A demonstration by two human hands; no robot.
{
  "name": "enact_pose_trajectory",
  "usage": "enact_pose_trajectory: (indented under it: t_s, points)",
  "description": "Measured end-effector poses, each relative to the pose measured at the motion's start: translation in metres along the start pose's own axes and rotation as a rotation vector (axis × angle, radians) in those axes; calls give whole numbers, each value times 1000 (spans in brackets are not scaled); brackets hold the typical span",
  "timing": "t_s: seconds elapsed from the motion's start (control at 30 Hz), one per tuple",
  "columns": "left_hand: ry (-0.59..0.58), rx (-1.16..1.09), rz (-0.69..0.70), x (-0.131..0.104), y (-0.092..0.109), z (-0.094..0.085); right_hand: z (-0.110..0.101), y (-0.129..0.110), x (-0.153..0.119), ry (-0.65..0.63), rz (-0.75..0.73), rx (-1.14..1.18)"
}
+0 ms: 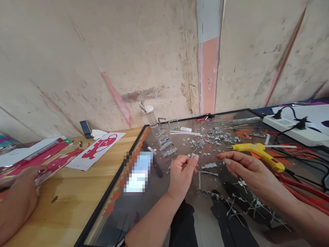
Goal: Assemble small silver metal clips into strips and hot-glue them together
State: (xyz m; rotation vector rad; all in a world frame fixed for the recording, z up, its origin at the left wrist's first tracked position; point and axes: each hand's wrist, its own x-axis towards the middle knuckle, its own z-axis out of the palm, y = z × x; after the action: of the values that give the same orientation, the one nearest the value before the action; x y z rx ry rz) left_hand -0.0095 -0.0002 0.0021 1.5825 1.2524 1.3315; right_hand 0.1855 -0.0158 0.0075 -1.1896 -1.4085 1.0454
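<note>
Your L hand (181,176) has thumb & fingers drawn close — can't tell what's held. Betw. hands, a grey strip (209,166); grey pcs (217,132) scattered beyond. Your R hand (245,168) has narrowed fingers, contents unclear — yellow glue gun (266,154) nearby.

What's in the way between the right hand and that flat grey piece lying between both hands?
Nothing visible stands between the right hand and the flat grey piece. The yellow glue gun is close by, but it lies just beyond the hand, not between them.
</note>
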Motion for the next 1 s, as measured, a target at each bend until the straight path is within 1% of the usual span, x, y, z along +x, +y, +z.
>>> enact_pose_trajectory:
  t_s: [0.07, 0.13, 0.23, 0.4, 0.47, 0.53, 0.57, 0.63, 0.77, 0.83, 0.9, 1.0]
  points:
    - [22, 30, 98, 0, -2, 0, -3, -2, 1, -34, 1, -65]
    - [50, 44, 130, 1, -4, 0, -5, -3, 3, -104, -14, -154]
    - [61, 27, 107, 3, -9, 1, -5, -1, 5, -197, -81, -338]
    - [50, -22, 84, 5, -16, 3, -3, 7, 2, -319, -303, -717]
    - [39, -54, 47, 5, -16, 3, -1, 8, 0, -385, -341, -797]
    - [23, -70, 10, 5, -14, 3, 0, 9, 0, -447, -367, -822]
    - [13, -72, -8, 5, -13, 3, 0, 8, 0, -458, -382, -822]
    - [-11, -67, -41, 4, -9, 2, -2, 6, 2, -404, -400, -808]
    - [-77, 27, -88, 4, -5, 0, -12, -2, 9, -189, -357, -787]
    - [-113, 85, -70, 4, -5, 0, -18, -4, 13, -144, -334, -809]
    - [-117, 125, -26, 5, -7, 1, -22, -2, 17, -104, -332, -792]
    - [-124, 234, 4, 5, -12, 3, -25, 10, 22, -64, -345, -750]
